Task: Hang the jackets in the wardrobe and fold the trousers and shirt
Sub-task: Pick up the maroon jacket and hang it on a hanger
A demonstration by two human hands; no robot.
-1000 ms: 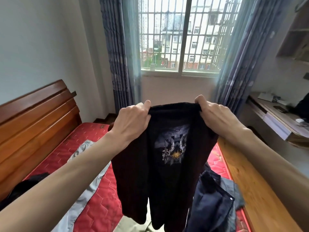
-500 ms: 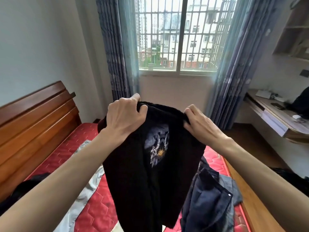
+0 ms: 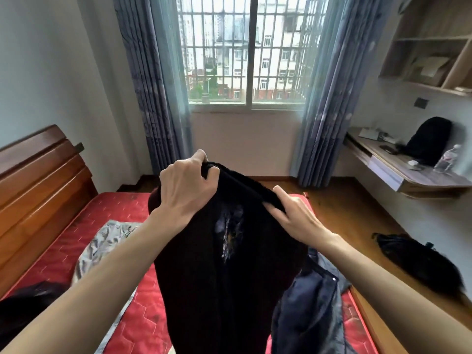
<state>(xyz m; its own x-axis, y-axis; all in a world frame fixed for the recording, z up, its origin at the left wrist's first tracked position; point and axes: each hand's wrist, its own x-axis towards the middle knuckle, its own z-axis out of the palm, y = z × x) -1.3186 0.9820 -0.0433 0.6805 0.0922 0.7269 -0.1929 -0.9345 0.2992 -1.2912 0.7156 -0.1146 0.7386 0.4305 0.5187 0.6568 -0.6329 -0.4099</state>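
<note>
I hold a black shirt (image 3: 219,272) with a pale printed emblem up over the bed. My left hand (image 3: 186,190) grips its top edge on the left, the higher of the two. My right hand (image 3: 293,218) pinches the same edge lower and to the right, so the edge slopes down rightward. The cloth hangs down past the bottom of the view. A dark navy jacket (image 3: 311,310) lies crumpled on the bed just right of the shirt. A grey garment (image 3: 102,249) is spread on the mattress to the left. Another black garment (image 3: 23,310) lies at the lower left.
The red quilted mattress (image 3: 63,251) has a wooden headboard (image 3: 38,185) on the left. A dark bundle (image 3: 419,261) lies on the wooden floor at right. A wall desk (image 3: 408,172) carries a black bag and a bottle. Curtains frame the barred window (image 3: 245,52) ahead.
Both hands have come lower and closer together with the shirt. The right hand dropped below the left, tilting the top edge. The print now looks narrower and folded.
</note>
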